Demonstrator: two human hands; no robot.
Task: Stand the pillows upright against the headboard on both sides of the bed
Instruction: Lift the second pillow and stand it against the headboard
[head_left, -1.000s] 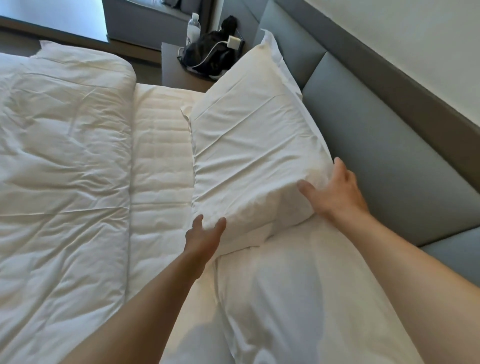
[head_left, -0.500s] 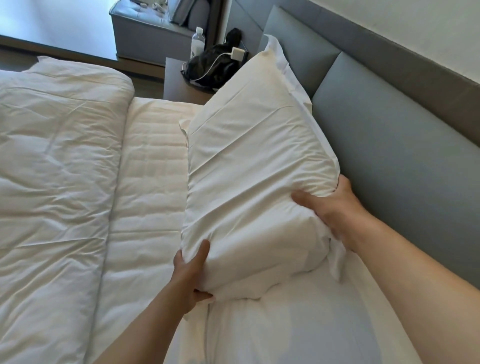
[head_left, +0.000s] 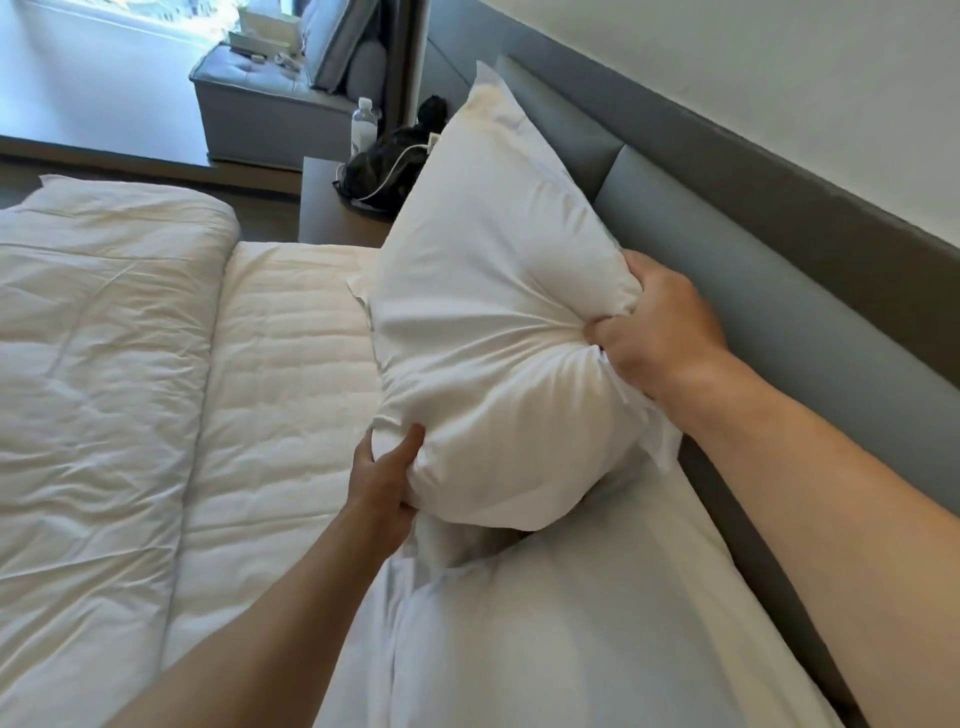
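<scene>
Both hands clamped on 1 white pillow (head_left: 493, 322)

Left hand (head_left: 382, 486) grips its near corner, right hand (head_left: 660, 325) bunches its right edge beside the gray headboard (head_left: 779, 291).

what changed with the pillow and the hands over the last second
A second ago both hands lay open on the far pillow. Now the left hand clutches its lower near corner and the right hand bunches its near edge by the headboard, and the near end has come up off the second pillow. The second pillow, the folded duvet and the bedside things stayed put.
</scene>
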